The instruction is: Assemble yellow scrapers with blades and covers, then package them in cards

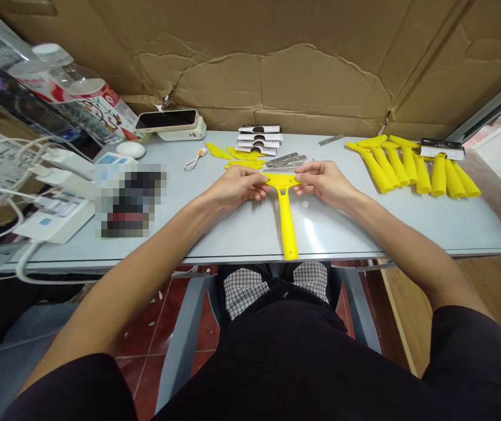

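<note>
A yellow plastic scraper (pixel 287 222) is held by its wide head, with the handle pointing toward me near the table's front edge. My left hand (pixel 239 186) pinches the left end of the head. On the right end, the fingers of my right hand (pixel 320 182) are closed in the same way. Just beyond my hands lie several loose metal blades (pixel 292 159) and some flat yellow plastic pieces (pixel 245 155). Behind these is a stack of small white blade boxes (pixel 259 140).
Several yellow scraper handles (pixel 401 164) lie in a row at the right, a black-and-white box (pixel 442 148) on them. At left are a power strip (pixel 57 216) with cables, bottles (pixel 96 99), a white mouse (pixel 130 149) and a phone (pixel 166 120). A cardboard wall (pixel 276 76) stands behind.
</note>
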The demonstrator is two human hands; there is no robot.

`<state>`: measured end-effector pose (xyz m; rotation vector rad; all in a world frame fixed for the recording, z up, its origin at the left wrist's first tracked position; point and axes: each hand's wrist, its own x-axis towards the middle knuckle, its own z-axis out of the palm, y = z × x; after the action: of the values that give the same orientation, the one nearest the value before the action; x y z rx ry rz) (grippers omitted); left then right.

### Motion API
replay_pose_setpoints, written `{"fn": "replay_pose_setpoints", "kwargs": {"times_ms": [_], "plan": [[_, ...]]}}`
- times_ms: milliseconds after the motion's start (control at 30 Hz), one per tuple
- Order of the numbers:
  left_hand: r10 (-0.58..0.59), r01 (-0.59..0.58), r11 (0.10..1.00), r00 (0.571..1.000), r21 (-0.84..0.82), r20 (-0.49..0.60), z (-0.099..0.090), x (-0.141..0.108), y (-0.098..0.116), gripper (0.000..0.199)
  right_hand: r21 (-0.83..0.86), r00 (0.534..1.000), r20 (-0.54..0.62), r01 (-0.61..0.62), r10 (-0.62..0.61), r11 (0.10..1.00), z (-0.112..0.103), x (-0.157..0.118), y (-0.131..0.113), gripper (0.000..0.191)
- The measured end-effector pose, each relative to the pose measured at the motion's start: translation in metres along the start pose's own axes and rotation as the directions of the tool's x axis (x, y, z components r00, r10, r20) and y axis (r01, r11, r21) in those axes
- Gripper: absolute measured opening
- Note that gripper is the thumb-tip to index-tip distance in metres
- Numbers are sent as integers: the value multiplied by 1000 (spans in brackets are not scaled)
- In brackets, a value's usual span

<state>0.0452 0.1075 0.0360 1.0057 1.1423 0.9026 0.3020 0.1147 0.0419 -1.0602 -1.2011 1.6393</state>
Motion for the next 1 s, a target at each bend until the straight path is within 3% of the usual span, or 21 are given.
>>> {"fn": "replay_pose_setpoints", "kwargs": {"times_ms": [333,1000], "plan": [[-34,34,999,999,2,-14,4,-1,2,19,5,1000,22,7,-8,1000,-3,2,2,16],[5,-6,1000,999,-16,-36,7,1,-1,15,-23,1000,-4,-20,20,1000,2,-3,-1,16]]}}
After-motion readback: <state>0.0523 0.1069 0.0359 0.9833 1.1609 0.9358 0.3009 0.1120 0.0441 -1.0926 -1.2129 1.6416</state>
